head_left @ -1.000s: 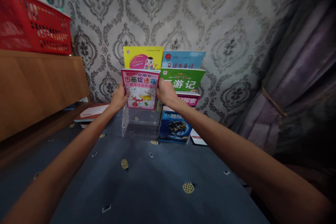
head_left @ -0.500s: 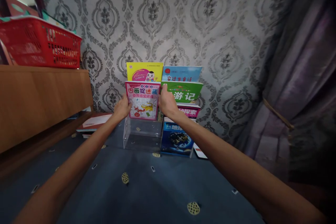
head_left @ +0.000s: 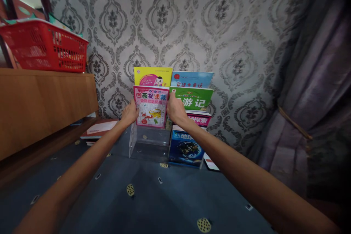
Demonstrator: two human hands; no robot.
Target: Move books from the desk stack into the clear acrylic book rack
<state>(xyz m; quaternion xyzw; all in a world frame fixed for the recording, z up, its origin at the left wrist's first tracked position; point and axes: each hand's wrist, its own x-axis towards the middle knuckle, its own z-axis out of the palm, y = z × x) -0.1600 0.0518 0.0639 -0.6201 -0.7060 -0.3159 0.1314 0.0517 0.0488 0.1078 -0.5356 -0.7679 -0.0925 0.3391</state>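
So the left hand [head_left: 129, 113] and right hand [head_left: 176, 109] were both closed on the sides of a pink kids' activity book [head_left: 151, 106], holding it just above a clear acrylic book rack [head_left: 149, 143].

The left forearm [head_left: 79, 164] and right forearm [head_left: 246, 168] are long, slim and bare, narrowing at the wrists into 2 bare hands, the left hand [head_left: 128, 114] and right hand [head_left: 176, 109].

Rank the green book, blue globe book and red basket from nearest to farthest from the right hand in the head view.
1. The green book: just right of the right hand.
2. The blue globe book: below it.
3. The red basket: far left, on the wooden cabinet.
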